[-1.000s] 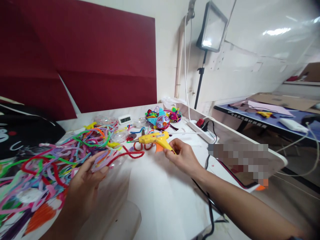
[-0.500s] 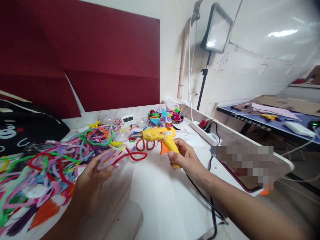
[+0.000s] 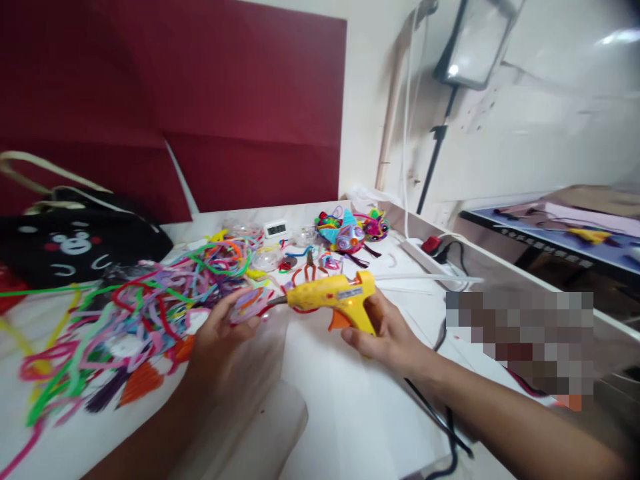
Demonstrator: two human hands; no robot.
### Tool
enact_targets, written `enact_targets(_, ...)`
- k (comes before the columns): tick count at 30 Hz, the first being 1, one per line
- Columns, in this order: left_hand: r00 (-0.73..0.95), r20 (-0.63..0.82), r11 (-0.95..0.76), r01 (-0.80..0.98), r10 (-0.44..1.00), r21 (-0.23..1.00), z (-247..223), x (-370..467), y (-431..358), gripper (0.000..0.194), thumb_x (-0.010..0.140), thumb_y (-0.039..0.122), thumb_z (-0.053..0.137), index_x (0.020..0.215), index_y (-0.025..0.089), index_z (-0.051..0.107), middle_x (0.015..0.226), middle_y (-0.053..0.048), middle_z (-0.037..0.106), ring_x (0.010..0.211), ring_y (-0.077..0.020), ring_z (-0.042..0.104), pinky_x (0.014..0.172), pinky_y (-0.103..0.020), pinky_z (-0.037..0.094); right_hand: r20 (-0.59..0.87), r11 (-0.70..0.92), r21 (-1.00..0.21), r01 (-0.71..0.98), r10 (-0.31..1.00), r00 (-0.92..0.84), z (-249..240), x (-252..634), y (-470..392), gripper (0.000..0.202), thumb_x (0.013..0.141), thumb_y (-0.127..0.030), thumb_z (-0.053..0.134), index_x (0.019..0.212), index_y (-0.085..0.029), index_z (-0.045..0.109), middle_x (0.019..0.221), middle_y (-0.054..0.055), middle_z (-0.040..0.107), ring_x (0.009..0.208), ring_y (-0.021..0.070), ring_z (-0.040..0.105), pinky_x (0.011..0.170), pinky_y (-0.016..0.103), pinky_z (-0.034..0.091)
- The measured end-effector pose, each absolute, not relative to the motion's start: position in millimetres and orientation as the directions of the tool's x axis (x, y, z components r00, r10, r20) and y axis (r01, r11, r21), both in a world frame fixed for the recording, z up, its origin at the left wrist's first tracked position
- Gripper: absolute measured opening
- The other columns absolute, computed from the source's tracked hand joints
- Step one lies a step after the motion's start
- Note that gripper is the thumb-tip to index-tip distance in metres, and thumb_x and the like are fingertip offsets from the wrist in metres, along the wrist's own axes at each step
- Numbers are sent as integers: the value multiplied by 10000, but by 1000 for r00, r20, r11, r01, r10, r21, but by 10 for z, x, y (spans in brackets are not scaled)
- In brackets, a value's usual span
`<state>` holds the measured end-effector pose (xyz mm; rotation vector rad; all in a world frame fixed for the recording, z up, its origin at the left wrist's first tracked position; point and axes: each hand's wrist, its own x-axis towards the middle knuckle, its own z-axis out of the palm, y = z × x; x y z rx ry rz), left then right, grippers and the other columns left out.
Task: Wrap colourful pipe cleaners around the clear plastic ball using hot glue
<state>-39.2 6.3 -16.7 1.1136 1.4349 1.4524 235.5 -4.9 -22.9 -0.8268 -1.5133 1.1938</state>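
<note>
My right hand is wrapped round the grip of a yellow hot glue gun, its orange trigger in front of my fingers. A white glue stick juts from the back of the gun. My left hand pinches a small craft piece of coiled pipe cleaners in lilac, orange and red. The gun's metal nozzle points left and is at the piece's right edge; whether it touches, I cannot tell. Behind the gun lie orange-handled pliers.
A heap of coloured pipe cleaners with tassels spreads at left, near a black bag. At the back are a small digital clock and colourful finished ornaments. A power strip lies along the right edge.
The glue gun's nozzle and the pipe-cleaner piece have come together. The glue stick now shows behind the gun. The whole view has turned slightly to the left.
</note>
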Motion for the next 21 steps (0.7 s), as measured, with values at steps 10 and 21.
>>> enact_targets(10, -285, 13, -54, -135, 958, 989, -124, -285, -12, 750, 508, 388, 996, 1197, 188, 776, 1207, -106, 853, 1233, -388, 765, 977, -420, 625, 466, 498, -851, 164, 862, -201, -344, 2373, -163, 275, 936, -336, 822, 1094, -259, 610, 890, 26, 783, 734, 195, 735, 614, 278, 584)
enact_targets(21, -225, 164, -175, -30, 960, 984, -157, -359, -31, 617, 615, 377, 985, 1185, 260, 778, 1396, -98, 801, 1420, -410, 686, 1176, -485, 587, 547, 561, -815, 149, 828, -126, -502, 2431, -119, 224, 979, -324, 789, 1139, -295, 634, 999, 64, 840, 897, 278, 831, 705, 358, 684)
